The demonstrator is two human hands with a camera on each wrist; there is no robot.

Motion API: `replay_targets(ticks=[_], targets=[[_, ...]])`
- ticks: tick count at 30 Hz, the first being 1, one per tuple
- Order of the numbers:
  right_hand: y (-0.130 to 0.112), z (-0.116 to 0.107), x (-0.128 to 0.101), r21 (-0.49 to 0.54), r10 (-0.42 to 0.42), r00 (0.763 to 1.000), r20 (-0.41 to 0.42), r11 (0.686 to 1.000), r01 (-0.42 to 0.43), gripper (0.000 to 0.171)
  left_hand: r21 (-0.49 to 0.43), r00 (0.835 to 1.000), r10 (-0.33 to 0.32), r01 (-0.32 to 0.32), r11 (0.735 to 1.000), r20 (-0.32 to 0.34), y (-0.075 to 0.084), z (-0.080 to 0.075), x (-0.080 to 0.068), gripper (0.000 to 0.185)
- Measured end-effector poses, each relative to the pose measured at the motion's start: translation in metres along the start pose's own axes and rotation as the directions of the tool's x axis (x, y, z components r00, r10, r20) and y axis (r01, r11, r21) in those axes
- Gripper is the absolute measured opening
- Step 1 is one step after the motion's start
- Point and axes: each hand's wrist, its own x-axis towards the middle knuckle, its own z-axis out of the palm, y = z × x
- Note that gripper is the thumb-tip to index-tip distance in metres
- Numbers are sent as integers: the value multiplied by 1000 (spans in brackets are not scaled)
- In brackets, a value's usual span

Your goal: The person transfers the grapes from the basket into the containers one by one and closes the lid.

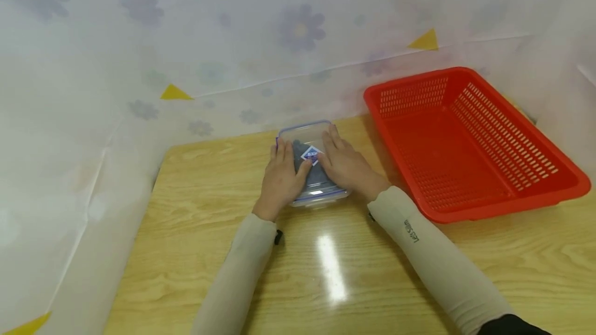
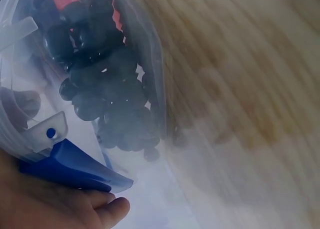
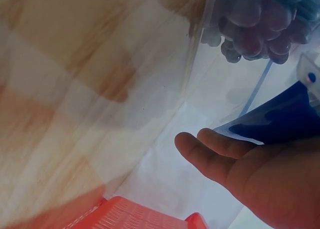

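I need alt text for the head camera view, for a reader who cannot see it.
Both hands, left hand and right hand, rest flat on the lid of a clear box holding dark fruit, on a wooden table. An empty red basket stands to the right.

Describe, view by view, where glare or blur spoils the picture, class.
Head view: sharp, with a bright glare streak on the wooden table just this side of the clear container. Left wrist view: table smeared, dark berries soft. Right wrist view: table blurred and washed out; the right hand reads clearly.
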Motion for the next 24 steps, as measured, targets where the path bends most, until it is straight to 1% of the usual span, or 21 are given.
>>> replay_targets(ticks=[2, 7, 10, 16, 18, 20, 22, 24], targets=[[2, 0, 1, -4, -2, 1000, -3, 1000, 1, 71, 15, 1000, -1, 1, 1000, 21, 1, 1, 2, 82], [5, 0, 1, -11, 3, 1000, 13, 1000, -3, 72, 42, 999, -11, 9, 999, 43, 2, 4, 4, 84], [6, -2, 1, -19, 12, 1000, 11, 1000, -12, 72, 44, 999, -8, 6, 999, 41, 2, 5, 6, 83], [7, -1, 2, -21, 22, 1000, -9, 1000, -22, 72, 19, 1000, 2, -3, 1000, 30, 3, 4, 8, 83], [8, -1, 1, -23, 17, 999, -27, 1000, -18, 72, 15, 1000, 18, -18, 1000, 6, 3, 4, 6, 81], [8, 0, -1, -25, 8, 998, -67, 1000, -10, 70, 16, 998, 50, -50, 999, -42, 4, 1, 3, 77], [7, -3, -5, -19, -3, 993, -116, 1000, 0, 67, -1, 991, 89, -90, 996, -96, 5, -5, -2, 72], [3, -9, -12, -43, -21, 986, -163, 999, 14, 65, -22, 982, 130, -134, 991, -137, 6, -13, -9, 68]])
